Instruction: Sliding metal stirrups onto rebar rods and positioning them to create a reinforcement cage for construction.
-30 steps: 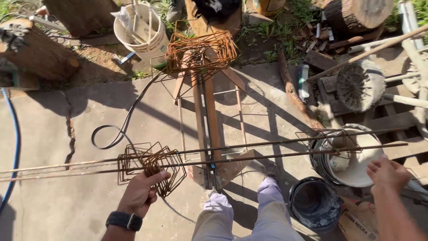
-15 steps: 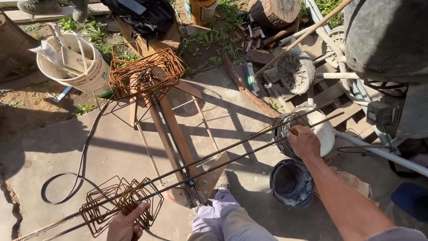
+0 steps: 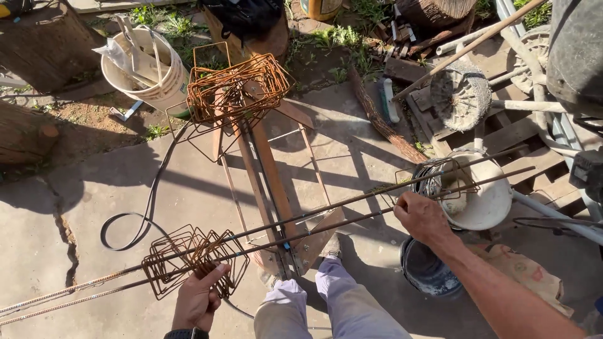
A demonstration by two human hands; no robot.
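Two long rusty rebar rods (image 3: pixel 326 216) run from lower left to upper right across a wooden sawhorse (image 3: pixel 276 188). My left hand (image 3: pixel 198 298) grips a bunch of square rusty stirrups (image 3: pixel 188 257) threaded on the rods at lower left. Farther right, my right hand (image 3: pixel 421 216) closes on the rods beside a single stirrup (image 3: pixel 440 179) hanging around them. A stack of more stirrups (image 3: pixel 235 85) rests on the sawhorse's far end.
A white bucket (image 3: pixel 147 69) stands at upper left, a white basin (image 3: pixel 487 198) and dark bucket (image 3: pixel 424 270) near my right hand. A black hose (image 3: pixel 147 207) loops over the concrete. A log (image 3: pixel 25 135) lies at left; a pallet (image 3: pixel 521 135) and pipes lie at right.
The view has shifted and tilted. My right hand has slid left along the rods, away from the stirrup by the basin. My left hand still holds the stirrup bunch.
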